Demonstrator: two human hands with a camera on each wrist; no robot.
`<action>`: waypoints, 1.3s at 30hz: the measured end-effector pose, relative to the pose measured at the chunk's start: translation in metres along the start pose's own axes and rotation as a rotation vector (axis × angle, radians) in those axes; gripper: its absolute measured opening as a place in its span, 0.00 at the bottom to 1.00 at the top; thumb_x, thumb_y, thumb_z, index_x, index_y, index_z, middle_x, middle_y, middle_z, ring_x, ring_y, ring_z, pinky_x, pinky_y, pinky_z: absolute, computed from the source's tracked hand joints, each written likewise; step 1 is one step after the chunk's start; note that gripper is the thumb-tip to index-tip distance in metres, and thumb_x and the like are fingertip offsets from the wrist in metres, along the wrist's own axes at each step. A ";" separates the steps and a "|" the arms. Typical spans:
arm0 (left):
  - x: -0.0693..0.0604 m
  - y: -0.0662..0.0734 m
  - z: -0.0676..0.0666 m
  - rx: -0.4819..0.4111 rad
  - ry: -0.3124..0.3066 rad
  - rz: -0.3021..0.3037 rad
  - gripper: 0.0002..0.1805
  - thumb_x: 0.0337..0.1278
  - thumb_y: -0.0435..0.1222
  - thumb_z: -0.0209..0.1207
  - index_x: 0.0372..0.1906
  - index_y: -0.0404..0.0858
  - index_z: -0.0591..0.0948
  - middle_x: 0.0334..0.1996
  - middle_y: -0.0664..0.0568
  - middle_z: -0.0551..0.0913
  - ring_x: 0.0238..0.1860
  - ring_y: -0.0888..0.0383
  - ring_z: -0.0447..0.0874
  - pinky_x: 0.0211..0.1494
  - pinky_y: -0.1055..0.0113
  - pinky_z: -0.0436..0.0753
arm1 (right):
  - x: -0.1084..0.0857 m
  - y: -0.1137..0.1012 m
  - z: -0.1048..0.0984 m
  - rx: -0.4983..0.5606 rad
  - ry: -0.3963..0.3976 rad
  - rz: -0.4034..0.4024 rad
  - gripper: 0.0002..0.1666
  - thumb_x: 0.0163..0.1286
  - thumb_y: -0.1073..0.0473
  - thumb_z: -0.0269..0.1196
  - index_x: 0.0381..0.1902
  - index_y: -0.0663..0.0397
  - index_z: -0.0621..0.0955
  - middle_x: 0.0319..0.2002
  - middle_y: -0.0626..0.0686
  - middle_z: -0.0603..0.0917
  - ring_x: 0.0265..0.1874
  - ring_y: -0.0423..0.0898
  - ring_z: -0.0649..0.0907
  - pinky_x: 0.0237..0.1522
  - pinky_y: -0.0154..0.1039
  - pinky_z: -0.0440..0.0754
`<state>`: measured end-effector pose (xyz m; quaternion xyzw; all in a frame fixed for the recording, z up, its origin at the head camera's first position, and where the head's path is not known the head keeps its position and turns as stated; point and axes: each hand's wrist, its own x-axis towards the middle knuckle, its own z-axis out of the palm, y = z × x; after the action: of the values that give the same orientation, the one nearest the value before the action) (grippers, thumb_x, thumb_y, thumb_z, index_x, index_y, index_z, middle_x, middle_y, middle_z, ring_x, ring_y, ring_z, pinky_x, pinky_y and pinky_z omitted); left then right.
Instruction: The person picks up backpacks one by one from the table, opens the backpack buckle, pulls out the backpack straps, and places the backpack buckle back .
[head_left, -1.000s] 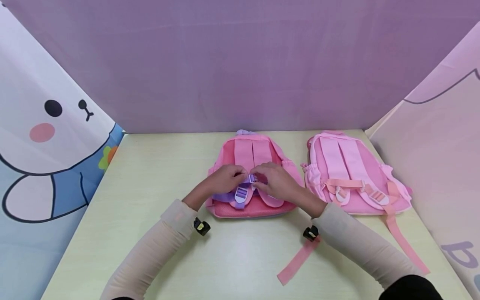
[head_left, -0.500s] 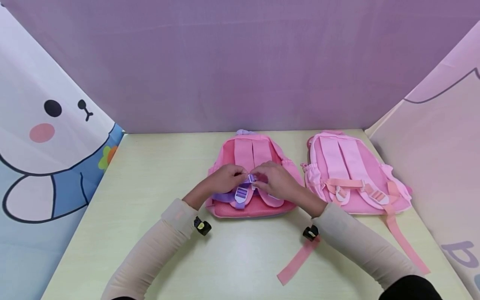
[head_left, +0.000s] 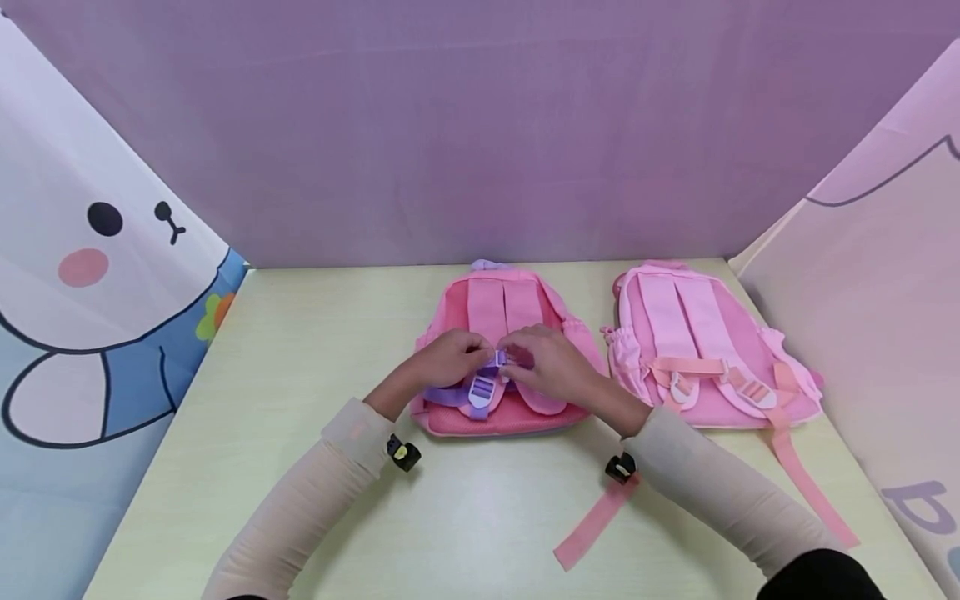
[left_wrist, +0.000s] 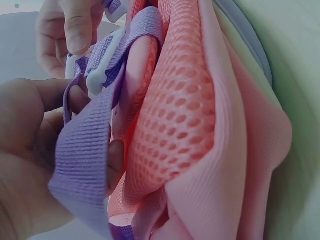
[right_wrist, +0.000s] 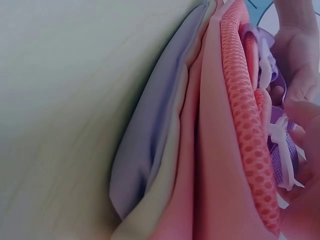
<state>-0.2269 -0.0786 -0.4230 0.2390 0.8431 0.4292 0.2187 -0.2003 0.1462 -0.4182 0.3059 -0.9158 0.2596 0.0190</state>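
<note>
A pink backpack (head_left: 487,300) lies with its shoulder straps and coral mesh back (left_wrist: 175,105) facing up. Above it, my left hand (head_left: 447,358) pinches a purple webbing strap (left_wrist: 82,155), which loops over its fingers in the left wrist view. My right hand (head_left: 551,362) meets it from the other side, thumb and fingers pinching a small buckle (head_left: 500,358) on the purple webbing. Below the hands sits a white strap adjuster (head_left: 482,391) threaded with purple webbing. The fingers partly cover the buckle, so how the webbing runs through it is hard to see.
A second pink backpack (head_left: 697,333) lies to the right, with a peach strap (head_left: 686,366) across its shoulder straps and a loose peach tail (head_left: 813,492). Another peach strap end (head_left: 596,525) lies on the pale table (head_left: 337,325) beneath the right forearm. A purple panel (head_left: 480,133) stands behind.
Both hands keep their hold at the purple strap and buckle. The buckle and my right fingers have shifted very slightly left; the backpacks stay in place.
</note>
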 end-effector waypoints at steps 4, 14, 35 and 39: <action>-0.001 -0.001 0.000 0.003 -0.002 0.001 0.13 0.77 0.38 0.51 0.48 0.37 0.84 0.21 0.55 0.73 0.22 0.62 0.71 0.27 0.71 0.71 | 0.001 -0.002 -0.001 -0.006 0.009 -0.009 0.17 0.66 0.53 0.72 0.51 0.48 0.85 0.39 0.48 0.86 0.39 0.44 0.80 0.43 0.40 0.81; -0.005 -0.002 -0.003 0.023 -0.018 0.015 0.13 0.77 0.40 0.50 0.45 0.38 0.83 0.25 0.54 0.75 0.27 0.61 0.72 0.31 0.71 0.71 | 0.001 -0.002 -0.002 -0.026 0.022 -0.045 0.15 0.66 0.54 0.72 0.50 0.49 0.86 0.43 0.49 0.88 0.42 0.45 0.82 0.48 0.43 0.83; -0.004 -0.003 -0.006 0.012 -0.010 0.028 0.11 0.76 0.37 0.52 0.43 0.40 0.84 0.25 0.50 0.76 0.25 0.60 0.71 0.28 0.70 0.69 | 0.001 0.002 -0.002 0.009 0.017 -0.033 0.16 0.65 0.54 0.72 0.50 0.49 0.86 0.42 0.48 0.87 0.41 0.45 0.82 0.46 0.42 0.82; -0.002 -0.003 -0.005 0.007 -0.018 0.022 0.11 0.76 0.37 0.52 0.44 0.40 0.84 0.24 0.50 0.75 0.24 0.60 0.71 0.27 0.71 0.69 | 0.000 0.004 -0.001 0.009 0.017 -0.029 0.16 0.65 0.55 0.72 0.50 0.49 0.86 0.42 0.48 0.87 0.41 0.44 0.82 0.47 0.43 0.82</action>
<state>-0.2288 -0.0849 -0.4222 0.2531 0.8398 0.4265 0.2208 -0.2029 0.1489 -0.4195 0.3171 -0.9099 0.2659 0.0290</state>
